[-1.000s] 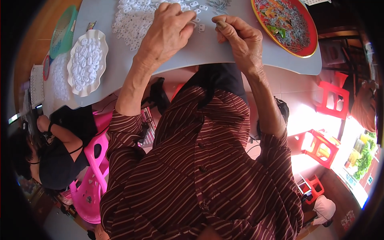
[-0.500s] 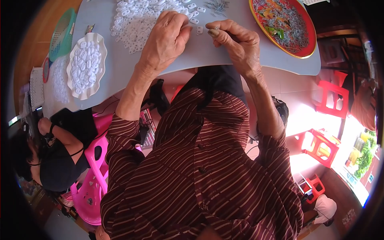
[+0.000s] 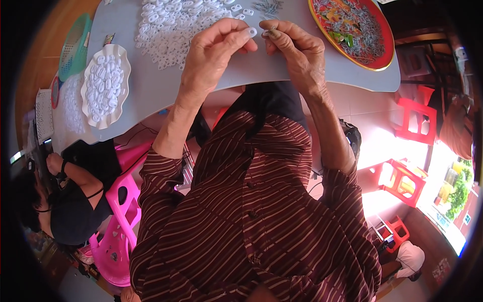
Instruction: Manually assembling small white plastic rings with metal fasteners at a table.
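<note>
My left hand (image 3: 214, 55) is raised over the grey table, its thumb and forefinger pinching a small white plastic piece (image 3: 252, 32) with rounded ends and a hole. Facing it, a short gap away, my right hand (image 3: 302, 53) has thumb and forefinger pressed together. Something tiny and pale shows at those fingertips, too small to name. A large pile of similar white pieces (image 3: 166, 30) spreads beyond my left hand, with a few loose ones near its right edge. Past my right hand lies a small heap of thin grey metal pins or screws (image 3: 269, 7).
On the right a round red tray (image 3: 386, 58) with a gold rim holds many grey metal parts. A white wavy-edged dish (image 3: 126, 68) of white pieces stands left, near a green basket (image 3: 75, 48). Another person (image 3: 75, 201) sits lower left by a pink chair (image 3: 113, 256).
My left hand has come back from the pile's edge with a white piece and turned toward the right hand. The single loose piece between my hands no longer shows on the table.
</note>
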`<state>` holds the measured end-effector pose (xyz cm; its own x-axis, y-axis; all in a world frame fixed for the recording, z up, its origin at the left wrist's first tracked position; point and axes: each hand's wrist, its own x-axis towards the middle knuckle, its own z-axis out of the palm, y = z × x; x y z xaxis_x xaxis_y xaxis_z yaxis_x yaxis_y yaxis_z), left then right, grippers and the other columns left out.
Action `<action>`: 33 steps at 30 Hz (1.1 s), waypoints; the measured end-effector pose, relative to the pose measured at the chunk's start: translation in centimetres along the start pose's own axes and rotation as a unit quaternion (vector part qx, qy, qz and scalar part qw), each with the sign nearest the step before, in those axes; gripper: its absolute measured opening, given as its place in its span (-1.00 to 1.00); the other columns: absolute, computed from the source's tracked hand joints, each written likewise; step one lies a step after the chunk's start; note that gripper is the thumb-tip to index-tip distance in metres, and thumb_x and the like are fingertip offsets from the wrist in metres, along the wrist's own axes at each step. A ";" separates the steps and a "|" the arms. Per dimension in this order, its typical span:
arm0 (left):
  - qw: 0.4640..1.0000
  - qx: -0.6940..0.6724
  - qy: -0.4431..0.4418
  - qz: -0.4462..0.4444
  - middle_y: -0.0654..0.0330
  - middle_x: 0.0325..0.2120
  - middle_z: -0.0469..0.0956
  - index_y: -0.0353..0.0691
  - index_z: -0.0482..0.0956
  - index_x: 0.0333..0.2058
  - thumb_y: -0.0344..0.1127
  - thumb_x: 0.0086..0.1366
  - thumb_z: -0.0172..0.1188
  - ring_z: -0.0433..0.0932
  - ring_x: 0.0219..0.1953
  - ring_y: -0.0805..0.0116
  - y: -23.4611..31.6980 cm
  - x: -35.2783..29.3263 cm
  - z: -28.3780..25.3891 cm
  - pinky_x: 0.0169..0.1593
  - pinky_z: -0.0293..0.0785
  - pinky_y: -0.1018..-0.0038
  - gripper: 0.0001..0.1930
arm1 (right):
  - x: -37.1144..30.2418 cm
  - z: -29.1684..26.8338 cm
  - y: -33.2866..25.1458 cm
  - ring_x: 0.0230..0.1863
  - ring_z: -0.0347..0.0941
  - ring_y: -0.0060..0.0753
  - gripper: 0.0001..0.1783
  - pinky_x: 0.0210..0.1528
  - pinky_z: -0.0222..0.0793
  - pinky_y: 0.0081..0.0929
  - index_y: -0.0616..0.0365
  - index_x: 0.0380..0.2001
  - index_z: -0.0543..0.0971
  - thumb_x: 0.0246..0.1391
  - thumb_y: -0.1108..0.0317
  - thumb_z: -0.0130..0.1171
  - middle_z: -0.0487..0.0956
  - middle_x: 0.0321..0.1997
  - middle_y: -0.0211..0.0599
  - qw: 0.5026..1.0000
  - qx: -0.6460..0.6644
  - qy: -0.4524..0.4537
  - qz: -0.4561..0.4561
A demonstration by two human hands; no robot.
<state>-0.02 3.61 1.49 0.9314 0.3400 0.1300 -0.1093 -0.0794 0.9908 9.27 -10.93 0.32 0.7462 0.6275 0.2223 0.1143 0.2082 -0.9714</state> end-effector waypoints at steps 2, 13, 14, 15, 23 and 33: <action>0.972 -0.211 0.017 -0.103 0.26 -0.58 0.47 -0.33 0.53 -0.30 -0.34 0.24 0.11 0.42 -0.47 0.50 0.4 0.2 0.3 -0.29 0.35 0.59 -0.83 | 0.0 0.1 0.1 -0.46 0.36 -0.71 -0.79 -0.35 0.34 -0.73 0.25 -0.21 0.58 0.09 0.42 0.15 0.53 -0.47 -0.47 1.000 0.018 -0.003 -0.004; 0.967 -0.233 0.037 -0.096 0.31 -0.68 0.35 -0.32 0.54 -0.34 -0.34 0.24 0.12 0.38 -0.49 0.48 0.1 0.7 0.8 -0.32 0.32 0.58 -0.85 | -0.1 0.5 0.2 -0.44 0.39 -0.70 -0.66 -0.34 0.38 -0.73 0.26 -0.13 0.45 -0.01 0.48 0.23 0.50 -0.44 -0.43 0.999 0.039 -0.014 -0.008; 0.972 -0.213 0.042 -0.094 0.31 -0.68 0.35 -0.32 0.54 -0.35 -0.34 0.24 0.12 0.37 -0.50 0.49 0.2 0.7 0.9 -0.33 0.31 0.59 -0.85 | -0.1 0.6 0.2 -0.44 0.39 -0.70 -0.66 -0.34 0.38 -0.73 0.26 -0.13 0.45 0.00 0.49 0.23 0.50 -0.44 -0.42 0.999 0.033 -0.014 -0.009; 0.972 -0.213 0.041 -0.094 0.31 -0.68 0.35 -0.32 0.54 -0.35 -0.34 0.24 0.12 0.37 -0.50 0.49 0.1 0.7 0.9 -0.33 0.31 0.59 -0.85 | -0.1 0.6 0.1 -0.44 0.39 -0.70 -0.66 -0.34 0.38 -0.72 0.27 -0.13 0.45 0.00 0.50 0.23 0.50 -0.44 -0.42 0.999 0.027 -0.015 -0.010; 0.993 -0.108 0.020 -0.041 0.34 -0.67 0.36 -0.30 0.54 -0.36 -0.26 0.25 0.11 0.30 -0.56 0.62 -0.2 0.9 0.7 -0.42 0.22 0.67 -0.80 | -0.2 0.8 0.3 -0.44 0.39 -0.70 -0.67 -0.34 0.38 -0.72 0.26 -0.11 0.45 0.00 0.52 0.20 0.51 -0.44 -0.41 0.999 0.034 -0.010 -0.018; 0.998 0.040 -0.021 -0.033 0.39 -0.69 0.35 -0.27 0.52 -0.40 -0.15 0.24 0.10 0.24 -0.61 0.66 0.2 1.5 -0.2 -0.48 0.17 0.67 -0.73 | -0.1 0.5 0.0 -0.44 0.39 -0.73 -0.66 -0.37 0.37 -0.73 0.25 -0.10 0.46 0.00 0.52 0.18 0.54 -0.44 -0.41 0.999 0.010 -0.031 -0.004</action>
<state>1.31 4.34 1.92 0.9497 0.3070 0.0615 -0.0211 -0.1330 0.9909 8.82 -10.64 0.34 0.7029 0.6713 0.2354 0.1071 0.2272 -0.9679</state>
